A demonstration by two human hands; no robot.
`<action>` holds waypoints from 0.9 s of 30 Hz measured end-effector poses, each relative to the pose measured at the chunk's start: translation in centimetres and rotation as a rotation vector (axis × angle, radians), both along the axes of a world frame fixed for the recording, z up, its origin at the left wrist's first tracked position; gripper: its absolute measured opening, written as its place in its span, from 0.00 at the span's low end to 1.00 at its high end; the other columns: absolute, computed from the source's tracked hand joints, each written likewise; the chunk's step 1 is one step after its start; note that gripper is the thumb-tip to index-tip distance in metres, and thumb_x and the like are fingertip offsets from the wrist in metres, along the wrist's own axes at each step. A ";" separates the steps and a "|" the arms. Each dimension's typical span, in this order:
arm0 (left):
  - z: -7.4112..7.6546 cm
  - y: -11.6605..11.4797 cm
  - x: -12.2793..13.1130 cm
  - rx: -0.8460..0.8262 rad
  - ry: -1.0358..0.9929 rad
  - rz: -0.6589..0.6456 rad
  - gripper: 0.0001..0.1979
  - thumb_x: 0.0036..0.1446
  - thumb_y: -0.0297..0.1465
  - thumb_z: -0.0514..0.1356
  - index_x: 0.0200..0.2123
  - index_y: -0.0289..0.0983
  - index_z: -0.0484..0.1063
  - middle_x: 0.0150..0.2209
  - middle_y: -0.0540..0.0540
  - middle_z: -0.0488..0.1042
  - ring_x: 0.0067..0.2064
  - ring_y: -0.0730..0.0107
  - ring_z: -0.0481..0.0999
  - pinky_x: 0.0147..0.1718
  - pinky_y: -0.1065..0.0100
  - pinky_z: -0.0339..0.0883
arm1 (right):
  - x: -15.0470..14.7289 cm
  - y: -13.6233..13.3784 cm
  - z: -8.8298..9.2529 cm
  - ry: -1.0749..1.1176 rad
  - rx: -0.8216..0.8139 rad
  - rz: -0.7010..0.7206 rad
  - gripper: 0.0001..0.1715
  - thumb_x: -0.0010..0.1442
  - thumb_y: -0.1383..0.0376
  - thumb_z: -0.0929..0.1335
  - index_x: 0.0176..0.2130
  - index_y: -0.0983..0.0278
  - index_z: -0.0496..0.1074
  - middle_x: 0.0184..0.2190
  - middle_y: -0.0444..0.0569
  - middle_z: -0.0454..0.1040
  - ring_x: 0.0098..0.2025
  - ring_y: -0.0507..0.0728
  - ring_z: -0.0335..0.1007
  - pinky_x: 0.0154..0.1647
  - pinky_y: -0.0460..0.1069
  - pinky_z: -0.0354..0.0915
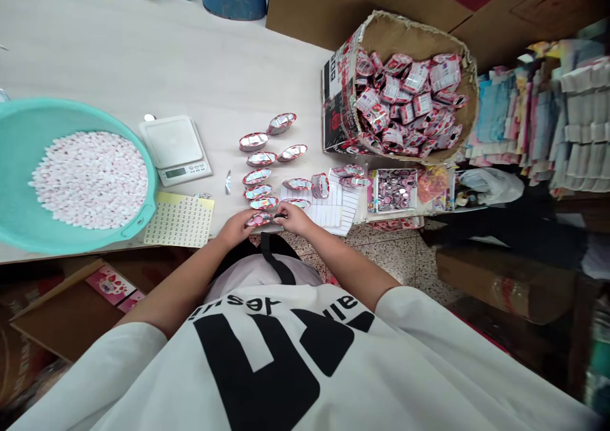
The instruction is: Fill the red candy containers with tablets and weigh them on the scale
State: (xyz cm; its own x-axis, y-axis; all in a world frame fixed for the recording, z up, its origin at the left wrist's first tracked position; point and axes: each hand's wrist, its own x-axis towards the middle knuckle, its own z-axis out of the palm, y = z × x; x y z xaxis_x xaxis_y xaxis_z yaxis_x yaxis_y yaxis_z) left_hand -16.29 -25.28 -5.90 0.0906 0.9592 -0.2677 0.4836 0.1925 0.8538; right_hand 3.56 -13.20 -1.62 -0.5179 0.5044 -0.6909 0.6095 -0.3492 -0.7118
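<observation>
My left hand [237, 226] and my right hand [294, 218] meet at the near edge of the table, both closed around a small pink-and-silver packet [261, 219]. A dark small item shows at my right fingertips; I cannot make it out. Just beyond the hands, several similar packets [258, 177] lie in a loose column, with more [281, 123] further back. A white sheet of labels [333, 208] lies under my right hand's far side.
A teal basin [19, 145] of small white-pink pieces stands at left. A white digital scale [174, 148] and a yellow sticker sheet [180, 220] lie beside it. A torn cardboard box [347, 100] full of packets stands at right. Cartons sit on the floor.
</observation>
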 end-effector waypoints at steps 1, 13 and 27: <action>-0.1 0.0 -0.1 -0.008 -0.011 -0.005 0.24 0.55 0.32 0.56 0.55 0.38 0.71 0.57 0.43 0.74 0.57 0.56 0.73 0.58 0.56 0.66 | 0.0 0.0 0.0 0.001 -0.013 0.005 0.15 0.47 0.65 0.72 0.30 0.61 0.60 0.22 0.37 0.68 0.26 0.51 0.66 0.29 0.45 0.61; -0.1 0.3 -0.8 -0.056 -0.024 -0.069 0.26 0.56 0.37 0.55 0.57 0.37 0.70 0.58 0.43 0.73 0.58 0.55 0.72 0.59 0.56 0.64 | 0.5 -0.2 -1.0 0.087 -0.153 -0.025 0.18 0.47 0.62 0.73 0.31 0.60 0.59 0.21 0.37 0.70 0.22 0.50 0.67 0.25 0.44 0.61; 0.4 0.5 -0.9 -0.081 -0.026 -0.072 0.27 0.55 0.37 0.56 0.57 0.36 0.70 0.58 0.42 0.73 0.58 0.55 0.72 0.61 0.56 0.62 | 0.3 -1.4 -1.3 0.054 -0.010 -0.080 0.06 0.52 0.69 0.69 0.35 0.64 0.71 0.25 0.40 0.70 0.30 0.52 0.69 0.37 0.48 0.67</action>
State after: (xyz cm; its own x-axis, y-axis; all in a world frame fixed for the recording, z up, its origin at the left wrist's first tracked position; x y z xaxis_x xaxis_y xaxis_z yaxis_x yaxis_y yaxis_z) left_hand -17.22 -24.79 -5.50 0.1667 0.9251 -0.3411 0.4770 0.2270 0.8491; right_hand 3.83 -14.57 -2.93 -0.5128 0.5391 -0.6681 0.5398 -0.4027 -0.7392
